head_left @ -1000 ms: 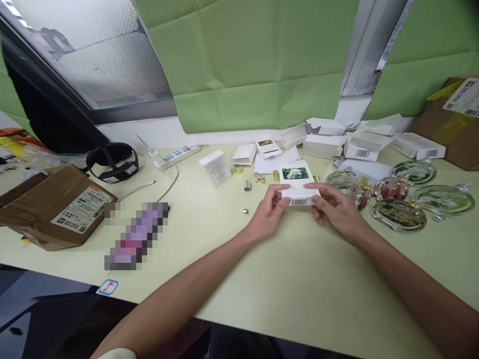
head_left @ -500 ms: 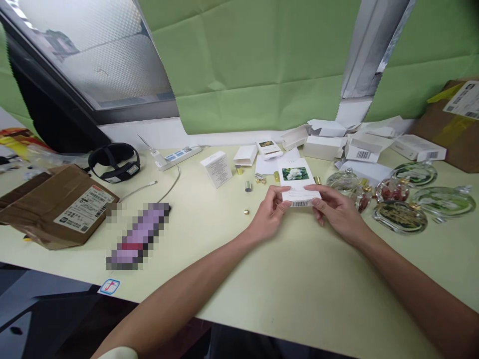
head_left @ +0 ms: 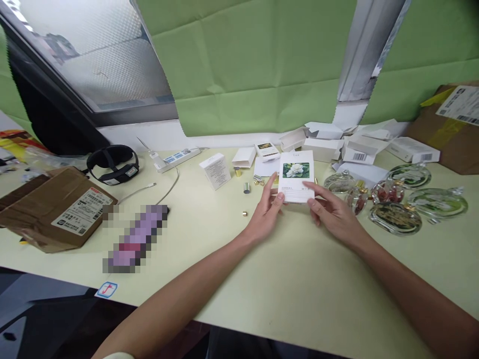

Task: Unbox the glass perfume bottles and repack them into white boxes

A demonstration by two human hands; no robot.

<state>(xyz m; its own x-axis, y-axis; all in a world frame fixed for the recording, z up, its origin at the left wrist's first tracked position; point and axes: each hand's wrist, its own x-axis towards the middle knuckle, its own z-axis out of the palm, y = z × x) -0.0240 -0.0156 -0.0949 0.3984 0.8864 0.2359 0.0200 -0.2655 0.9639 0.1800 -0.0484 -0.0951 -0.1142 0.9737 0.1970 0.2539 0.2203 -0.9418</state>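
A white perfume box (head_left: 296, 187) with a white flower picture on its front is held between both hands over the table. My left hand (head_left: 266, 209) grips its left edge, thumb at the lower left corner. My right hand (head_left: 333, 212) holds its right side, with the thumb low and the index finger higher on the front. Close to the right hand lie several oval glass bottles, among them a dark-patterned bottle (head_left: 395, 218). Left of the box are a silver cap (head_left: 246, 188), a small gold ring (head_left: 245, 213) and several small metal parts (head_left: 258, 179).
Behind the hands stand a white box with print (head_left: 216, 171) and several opened white cartons (head_left: 322, 148). A brown cardboard box (head_left: 56, 209), a black headset (head_left: 113, 163), a power strip (head_left: 182, 159) and a pixelated purple object (head_left: 138, 237) occupy the left. Another brown carton (head_left: 434, 134) stands back right.
The box has tipped so its front faces me more and its barcoded bottom edge no longer shows. My left index finger has straightened along the box's left side.
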